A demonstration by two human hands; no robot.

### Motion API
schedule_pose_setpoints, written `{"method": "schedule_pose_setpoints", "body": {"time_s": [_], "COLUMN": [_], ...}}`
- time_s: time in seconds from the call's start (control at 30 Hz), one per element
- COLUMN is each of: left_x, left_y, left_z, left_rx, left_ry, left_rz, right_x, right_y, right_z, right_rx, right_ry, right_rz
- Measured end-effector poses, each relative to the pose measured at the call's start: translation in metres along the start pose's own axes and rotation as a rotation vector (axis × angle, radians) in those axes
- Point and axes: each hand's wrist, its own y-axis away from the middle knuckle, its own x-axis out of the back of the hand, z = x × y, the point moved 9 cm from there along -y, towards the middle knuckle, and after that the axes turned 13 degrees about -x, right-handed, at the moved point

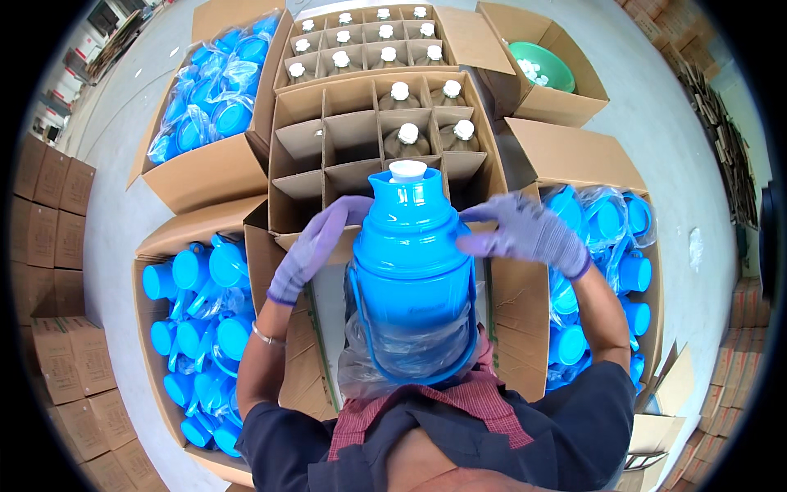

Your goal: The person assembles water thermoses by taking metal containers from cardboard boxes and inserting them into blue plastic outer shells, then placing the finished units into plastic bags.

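Observation:
A glossy blue thermos jug [410, 271] with a white stopper [407, 170] stands upright in front of my chest. Its blue carry handle hangs down on my side, and crumpled clear plastic film [369, 361] surrounds the lower body. My left hand [324, 238], in a lilac knit glove, reaches to the left of the jug's shoulder with fingers stretched out; the fingertips end close to its edge. On the other side my right hand [529, 231], gloved alike, has its fingers apart, with the tips at the jug's side. Whether either hand presses on the jug I cannot tell.
Ahead, a divided carton [287, 197] holds several white-stoppered bottles [407, 141]; another stands behind it. Cartons of blue plastic parts [193, 336] flank me on both sides. A green bowl [545, 66] with white stoppers sits in a carton at far right. Stacked cartons [61, 246] line the left.

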Motion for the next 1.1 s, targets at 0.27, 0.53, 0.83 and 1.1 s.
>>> {"method": "schedule_pose_setpoints", "body": {"time_s": [0.27, 0.53, 0.83, 1.1], "left_x": [-0.023, -0.035, -0.034, -0.065], "left_y": [-0.009, 0.014, 0.023, 0.023], "left_z": [-0.03, 0.017, -0.003, 0.036], "left_rx": [-0.041, 0.251, -0.131, 0.485], "left_ry": [0.235, -0.584, -0.195, -0.801], "left_rz": [0.256, 0.235, 0.078, 0.047], "right_x": [-0.01, -0.045, -0.033, -0.095], "right_y": [-0.055, -0.082, -0.051, -0.075], "right_z": [-0.049, -0.056, -0.059, -0.055], "right_rx": [0.153, 0.615, 0.318, 0.622], "right_ry": [-0.961, -1.424, -1.139, -1.823], "right_rz": [0.13, -0.319, -0.198, -0.774]}}
